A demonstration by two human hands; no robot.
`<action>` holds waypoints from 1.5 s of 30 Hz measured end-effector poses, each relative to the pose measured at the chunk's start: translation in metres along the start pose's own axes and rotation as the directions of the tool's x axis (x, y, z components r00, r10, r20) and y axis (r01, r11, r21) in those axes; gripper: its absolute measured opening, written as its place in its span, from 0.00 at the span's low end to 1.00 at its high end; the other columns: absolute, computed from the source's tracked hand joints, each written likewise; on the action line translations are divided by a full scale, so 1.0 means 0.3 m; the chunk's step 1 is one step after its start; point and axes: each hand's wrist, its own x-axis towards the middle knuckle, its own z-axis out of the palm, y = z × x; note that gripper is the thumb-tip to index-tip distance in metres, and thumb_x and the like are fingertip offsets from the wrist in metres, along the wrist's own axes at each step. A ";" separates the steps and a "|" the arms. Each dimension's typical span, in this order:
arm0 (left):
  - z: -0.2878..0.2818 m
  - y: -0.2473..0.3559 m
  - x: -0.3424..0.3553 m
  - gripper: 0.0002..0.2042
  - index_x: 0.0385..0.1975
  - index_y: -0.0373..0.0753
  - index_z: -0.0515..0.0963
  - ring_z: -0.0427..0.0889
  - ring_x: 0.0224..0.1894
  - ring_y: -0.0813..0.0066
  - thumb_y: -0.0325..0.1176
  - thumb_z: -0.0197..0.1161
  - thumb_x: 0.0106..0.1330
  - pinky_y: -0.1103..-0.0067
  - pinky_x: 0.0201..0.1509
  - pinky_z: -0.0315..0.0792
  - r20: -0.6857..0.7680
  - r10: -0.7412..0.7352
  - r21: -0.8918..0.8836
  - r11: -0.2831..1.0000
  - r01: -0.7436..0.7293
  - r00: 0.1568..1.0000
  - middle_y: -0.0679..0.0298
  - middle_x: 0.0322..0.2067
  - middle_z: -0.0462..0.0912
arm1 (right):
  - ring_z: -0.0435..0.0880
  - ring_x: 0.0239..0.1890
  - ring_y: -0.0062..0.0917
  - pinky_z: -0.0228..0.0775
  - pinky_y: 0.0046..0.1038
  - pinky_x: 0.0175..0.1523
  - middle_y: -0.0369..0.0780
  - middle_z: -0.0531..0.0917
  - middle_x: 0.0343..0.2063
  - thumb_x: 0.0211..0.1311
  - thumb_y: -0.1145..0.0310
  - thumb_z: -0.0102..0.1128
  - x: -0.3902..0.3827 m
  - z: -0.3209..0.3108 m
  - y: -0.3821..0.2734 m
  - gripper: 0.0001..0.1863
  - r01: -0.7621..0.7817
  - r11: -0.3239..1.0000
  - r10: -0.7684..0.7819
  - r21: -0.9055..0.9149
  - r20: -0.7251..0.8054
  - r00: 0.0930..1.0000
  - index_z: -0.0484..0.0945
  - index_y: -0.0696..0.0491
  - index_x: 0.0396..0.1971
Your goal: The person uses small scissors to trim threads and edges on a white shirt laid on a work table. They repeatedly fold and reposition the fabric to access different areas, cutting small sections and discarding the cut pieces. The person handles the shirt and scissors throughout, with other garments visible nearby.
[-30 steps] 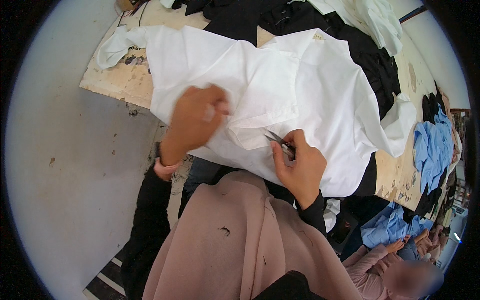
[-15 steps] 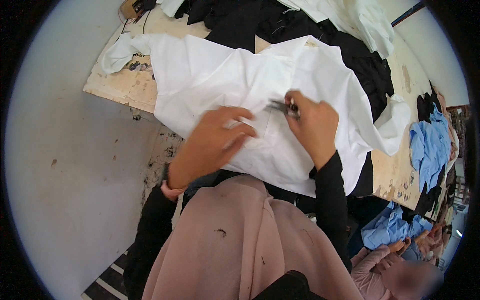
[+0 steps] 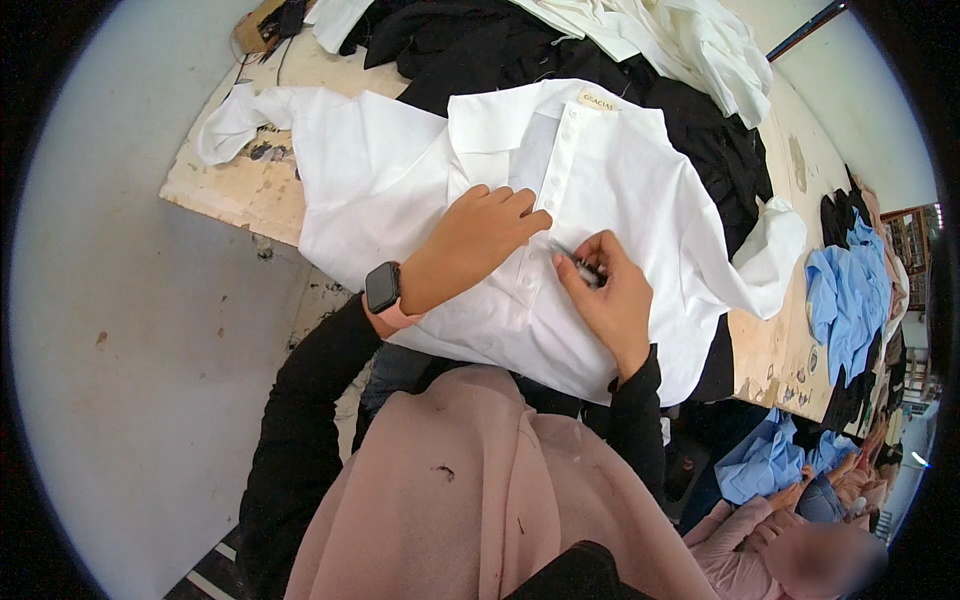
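Observation:
A white button-up shirt [image 3: 370, 190] lies spread before me, its collar away from me and its front placket [image 3: 558, 180] with a row of buttons showing. My left hand [image 3: 475, 240], a smartwatch on its wrist, is closed at the placket, its fingertips pinching the fabric edge. Just to the right, my right hand [image 3: 612, 305] is closed round small dark thread snips [image 3: 590, 272]. Their tips point up and left, close to the placket beside my left fingertips. Whether the blades touch a thread is too small to tell.
Black garments [image 3: 470, 50] and more white cloth [image 3: 700, 60] are heaped at the table's far side. The worn wooden table [image 3: 225, 190] ends at the left. Blue garments [image 3: 840, 290] hang over its right edge. Another person [image 3: 735, 530] sits at lower right.
My left hand has moved right and up and closed on the placket. The shirt's front flap has turned over, showing collar and buttons. My right hand has moved slightly nearer me with the snips.

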 end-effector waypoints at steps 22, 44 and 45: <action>0.009 -0.099 0.119 0.07 0.38 0.40 0.76 0.82 0.37 0.59 0.34 0.63 0.67 0.68 0.41 0.72 -0.108 -0.057 -0.271 0.962 0.026 0.993 0.61 0.34 0.81 | 0.85 0.25 0.29 0.72 0.28 0.31 0.40 0.84 0.25 0.62 0.57 0.70 0.079 -0.021 -0.004 0.16 0.117 0.991 -0.100 0.062 -0.228 0.968 0.76 0.53 0.34; 0.060 -0.165 0.183 0.10 0.32 0.36 0.83 0.73 0.26 0.73 0.37 0.70 0.62 0.75 0.33 0.66 0.255 -0.323 -0.654 0.636 0.408 0.911 0.64 0.21 0.76 | 0.85 0.23 0.32 0.73 0.30 0.31 0.38 0.85 0.21 0.60 0.50 0.69 0.208 0.038 0.092 0.19 0.122 0.993 -0.121 0.009 -0.036 0.992 0.79 0.51 0.30; 0.060 -0.165 0.181 0.10 0.31 0.35 0.83 0.77 0.27 0.69 0.36 0.69 0.61 0.73 0.35 0.70 0.248 -0.326 -0.651 0.640 0.407 0.912 0.62 0.22 0.79 | 0.85 0.22 0.33 0.73 0.31 0.30 0.37 0.85 0.20 0.61 0.50 0.69 0.206 0.038 0.088 0.18 0.167 0.986 -0.168 -0.023 -0.043 0.985 0.79 0.51 0.30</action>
